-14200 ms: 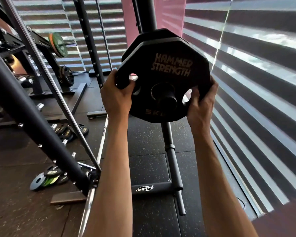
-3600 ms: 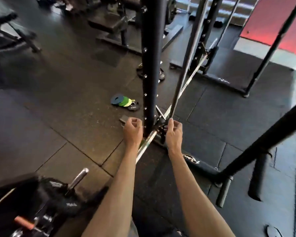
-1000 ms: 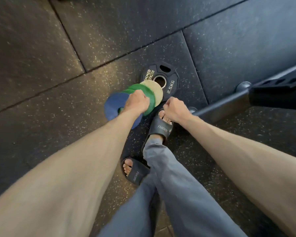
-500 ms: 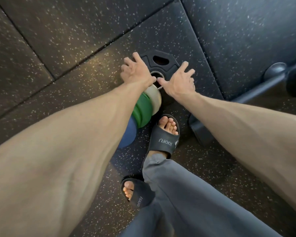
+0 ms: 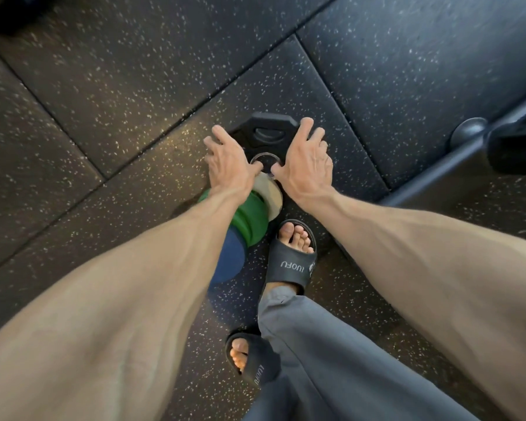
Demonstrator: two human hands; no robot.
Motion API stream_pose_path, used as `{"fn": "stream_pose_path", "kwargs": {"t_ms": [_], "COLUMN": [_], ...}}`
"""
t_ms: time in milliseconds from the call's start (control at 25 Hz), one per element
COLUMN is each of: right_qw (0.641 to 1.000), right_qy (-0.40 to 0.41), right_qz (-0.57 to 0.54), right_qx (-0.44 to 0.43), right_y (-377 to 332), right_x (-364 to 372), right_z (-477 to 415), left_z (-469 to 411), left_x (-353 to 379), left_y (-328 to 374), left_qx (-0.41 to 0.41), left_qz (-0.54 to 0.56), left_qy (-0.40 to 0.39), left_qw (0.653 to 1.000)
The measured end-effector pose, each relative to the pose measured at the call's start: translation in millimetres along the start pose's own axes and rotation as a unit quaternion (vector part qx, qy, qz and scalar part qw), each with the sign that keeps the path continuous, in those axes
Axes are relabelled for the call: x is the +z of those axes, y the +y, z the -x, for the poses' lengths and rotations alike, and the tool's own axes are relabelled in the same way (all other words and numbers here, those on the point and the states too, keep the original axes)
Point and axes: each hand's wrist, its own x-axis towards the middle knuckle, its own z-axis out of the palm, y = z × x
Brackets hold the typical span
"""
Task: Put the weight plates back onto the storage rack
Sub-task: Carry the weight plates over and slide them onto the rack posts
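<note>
The black rubber-coated weight plate (image 5: 268,133) lies flat on the speckled black rubber floor (image 5: 134,86), near the far corner of a floor tile where two seams meet. The left hand (image 5: 230,167) and the right hand (image 5: 308,165) are spread over its two sides. The fingers (image 5: 222,140) are splayed and open, reaching to the rim, with both thumbs beside the bright steel ring (image 5: 257,157) of the bore. Nothing is gripped yet. The plate looks dense and sits flush on a grippy floor, so the lift probably goes best by tipping one edge first. Either fingertips get hooked under the angular, many-sided rim, or a hand goes into the moulded slot handle (image 5: 266,132) at its far side. Then both hands can close round it before it leaves the floor. Its matte coating should hold well against skin. A cream disc (image 5: 271,194) overlaps its near edge, followed by a green disc (image 5: 251,220) and a blue disc (image 5: 230,259). These smooth, round discs are fanned toward the person and partly hidden by the left forearm. Dragging the plate could scatter them, so a straight lift seems wiser. A bare-toed foot in a black rubber slide sandal (image 5: 290,265) stands just beside the discs, where a slipped plate would land. Grey trousers (image 5: 331,360) cover the leg. A dark steel frame foot (image 5: 431,180) with a rounded cap crosses the floor's right edge.
</note>
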Motion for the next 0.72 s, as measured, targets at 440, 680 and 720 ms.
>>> {"fn": "stream_pose_path", "kwargs": {"t_ms": [440, 680, 720], "right_qw": [0.969, 0.939, 0.933], "right_qy": [0.122, 0.186, 0.199], "right_qz": [-0.204, -0.271, -0.282], "right_qx": [0.069, 0.098, 0.100], "right_y": [40.4, 37.3, 39.1], "right_x": [-170.2, -322.4, -353.0], "right_z": [102.0, 252.7, 285.5], "left_z": [106.4, 273.9, 309.5], "left_x": [-134.2, -266.9, -290.3], "left_y": [112.8, 166.1, 172.5], "left_qx": [0.250, 0.298, 0.308], "left_qz": [-0.061, -0.058, -0.055], "left_qy": [0.038, 0.027, 0.023], "left_qw": [0.966, 0.952, 0.950]}}
